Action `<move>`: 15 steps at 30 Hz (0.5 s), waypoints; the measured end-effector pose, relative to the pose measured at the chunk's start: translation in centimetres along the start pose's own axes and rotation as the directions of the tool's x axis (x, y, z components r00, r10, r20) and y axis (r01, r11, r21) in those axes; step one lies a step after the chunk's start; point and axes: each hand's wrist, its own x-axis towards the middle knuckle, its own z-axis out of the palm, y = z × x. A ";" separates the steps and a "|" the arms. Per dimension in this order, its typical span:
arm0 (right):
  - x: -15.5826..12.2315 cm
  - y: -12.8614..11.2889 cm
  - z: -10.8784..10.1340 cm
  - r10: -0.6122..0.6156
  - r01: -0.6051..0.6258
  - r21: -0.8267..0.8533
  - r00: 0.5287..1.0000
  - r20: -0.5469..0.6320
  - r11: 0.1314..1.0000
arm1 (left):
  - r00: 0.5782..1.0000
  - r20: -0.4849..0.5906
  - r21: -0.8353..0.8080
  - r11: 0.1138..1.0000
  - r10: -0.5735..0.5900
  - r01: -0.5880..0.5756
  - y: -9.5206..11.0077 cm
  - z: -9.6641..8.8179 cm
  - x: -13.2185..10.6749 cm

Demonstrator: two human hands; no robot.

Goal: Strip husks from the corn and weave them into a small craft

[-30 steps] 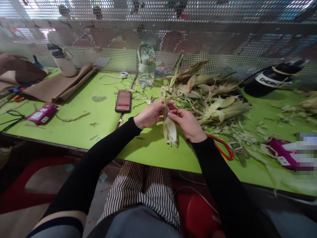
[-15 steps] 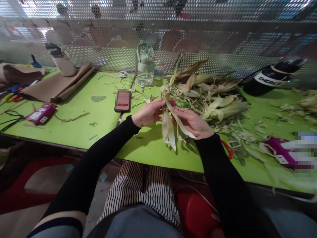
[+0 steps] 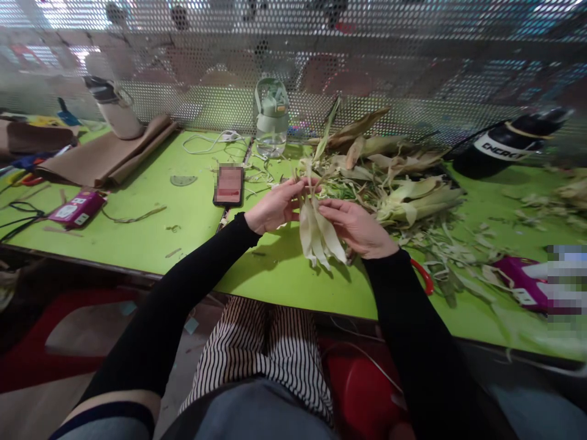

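Over the green table, my left hand (image 3: pixel 280 205) pinches the top of a bunch of pale corn husk strips (image 3: pixel 317 235), which hang down spread like a skirt. My right hand (image 3: pixel 355 226) is on the right side of the bunch, thumb and fingers closed on the edge of a strip. Behind my hands lies a pile of corn husks (image 3: pixel 413 198), some green-white, some dry and brown. A red scissors handle (image 3: pixel 424 276) shows beside my right wrist, partly hidden by the sleeve.
A phone (image 3: pixel 228 185) stands left of my hands, a clear green-lidded bottle (image 3: pixel 271 122) behind. Husk scraps litter the right side. A black bottle (image 3: pixel 504 143) leans at the right; a white bottle (image 3: pixel 117 113), brown paper (image 3: pixel 92 162) and purple box (image 3: pixel 77 209) are leftward. Perforated metal screens the back.
The long strip that lay across my right palm now hangs down with the others, and the bunch is fanned more evenly. My hands have hardly moved.
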 end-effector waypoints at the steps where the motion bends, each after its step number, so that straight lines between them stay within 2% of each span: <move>1: 0.1 0.2 0.0 -0.009 0.009 -0.030 1.000 -0.007 0.999 | 1.000 -0.008 0.010 1.000 0.000 0.000 0.0 0.1 -0.1; 7: 0.6 0.9 -0.1 -0.033 0.028 -0.159 0.999 -0.034 0.987 | 1.000 -0.015 0.036 0.999 0.009 -0.009 -0.3 0.4 -0.3; 11: 0.5 0.7 0.1 -0.007 0.007 -0.094 1.000 0.001 0.996 | 0.999 0.047 0.040 0.999 0.006 -0.008 -0.3 0.4 -0.4; 15: 0.5 0.7 0.1 -0.010 0.010 -0.036 1.000 -0.001 0.999 | 0.998 0.060 0.085 0.996 -0.016 0.011 -0.3 0.6 -0.6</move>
